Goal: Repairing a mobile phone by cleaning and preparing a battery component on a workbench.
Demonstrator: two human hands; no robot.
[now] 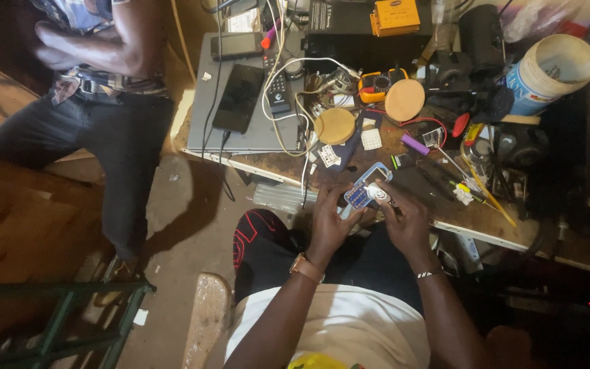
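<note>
While both hands grasp a keypad phone (362,191), left grip (329,222), right grip (404,219), white bucket (548,75) contents unseen

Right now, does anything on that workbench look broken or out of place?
The small blue keypad phone held in the left hand and right hand looks opened up, with a pale part showing at its top. Around it the workbench is crowded with tangled white cables, tools and loose parts.
</note>
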